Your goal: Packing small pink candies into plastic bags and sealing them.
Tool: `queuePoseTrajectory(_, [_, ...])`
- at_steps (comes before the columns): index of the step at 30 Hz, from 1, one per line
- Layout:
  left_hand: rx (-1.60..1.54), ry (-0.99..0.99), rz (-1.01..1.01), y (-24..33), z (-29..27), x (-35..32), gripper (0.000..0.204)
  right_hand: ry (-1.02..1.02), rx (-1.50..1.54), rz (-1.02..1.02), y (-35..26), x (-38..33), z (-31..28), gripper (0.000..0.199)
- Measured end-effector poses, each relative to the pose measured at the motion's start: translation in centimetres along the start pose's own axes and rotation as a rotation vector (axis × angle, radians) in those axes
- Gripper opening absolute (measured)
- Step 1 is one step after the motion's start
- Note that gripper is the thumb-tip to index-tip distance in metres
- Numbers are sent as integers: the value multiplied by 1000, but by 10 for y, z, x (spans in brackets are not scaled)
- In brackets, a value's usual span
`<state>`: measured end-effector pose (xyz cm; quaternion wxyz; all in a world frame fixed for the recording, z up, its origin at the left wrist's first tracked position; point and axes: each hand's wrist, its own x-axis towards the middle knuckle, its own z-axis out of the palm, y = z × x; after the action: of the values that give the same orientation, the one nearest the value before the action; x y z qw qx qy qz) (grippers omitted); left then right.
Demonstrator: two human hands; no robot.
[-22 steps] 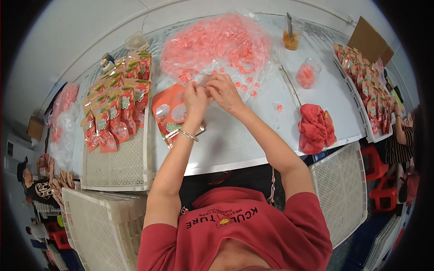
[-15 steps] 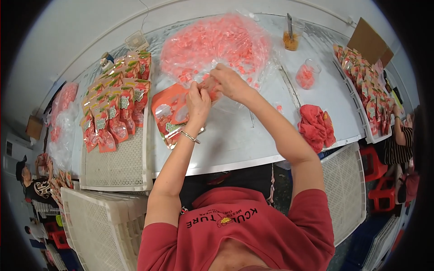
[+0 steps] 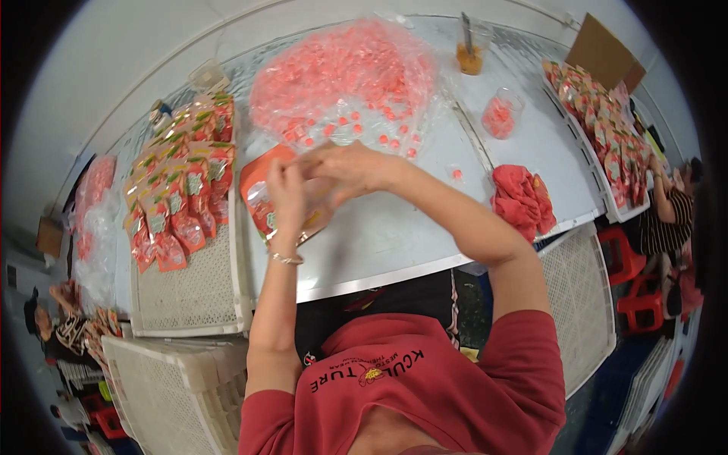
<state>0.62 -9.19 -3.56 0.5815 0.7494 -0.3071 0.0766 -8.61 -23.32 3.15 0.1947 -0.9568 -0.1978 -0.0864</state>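
My left hand (image 3: 285,199) and my right hand (image 3: 349,171) are close together over the front left of the table, fingers bent in and somewhat blurred. Between them is a reddish, partly see-through pouch (image 3: 317,203), gripped by both hands; its opening is hidden behind my fingers. Under and beside my left hand lie flat orange-red printed pouches (image 3: 256,186) with clear windows. Just beyond my hands spreads a large clear plastic bag (image 3: 341,80) full of small pink-red pieces, several of them loose near its mouth.
On the left, a white crate (image 3: 189,292) bears rows of filled pouches (image 3: 182,189). To the right are a clear cup of pink pieces (image 3: 501,115), a cup of yellowish contents (image 3: 469,59) and a red cloth (image 3: 522,203). Another loaded crate (image 3: 603,186) stands far right, near a co-worker (image 3: 666,224).
Both hands have moved left and toward me with the pouch, away from the large bag's mouth. My right hand now reaches across toward the left one. The whole view has shifted slightly.
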Motion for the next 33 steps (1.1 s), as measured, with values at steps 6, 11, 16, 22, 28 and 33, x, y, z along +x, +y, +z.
queuePoseTrajectory(6, [-159, -126, -107, 13, -13, -9, 16, -355, -71, 264, -21, 17, 9, 42])
queuePoseTrajectory(11, [-180, -107, -109, 35, -8, -2, 14, 70, 3, 109, -19, -4, 13, 38])
queuePoseTrajectory(16, [-221, -250, -238, 28, -5, 5, 11, -380, -7, 328, -5, -8, 17, 38])
queuePoseTrajectory(22, [-70, -36, -136, 21, -40, 21, 14, 226, 824, 19, 25, -5, 23, 40])
queuePoseTrajectory(28, [-370, 162, -150, 41, -106, -2, 15, 664, 585, 710, 235, -22, 33, 46])
queuePoseTrajectory(33, [-517, 54, -363, 28, -132, -43, 18, 307, -81, 1081, 186, 24, 79, 59])
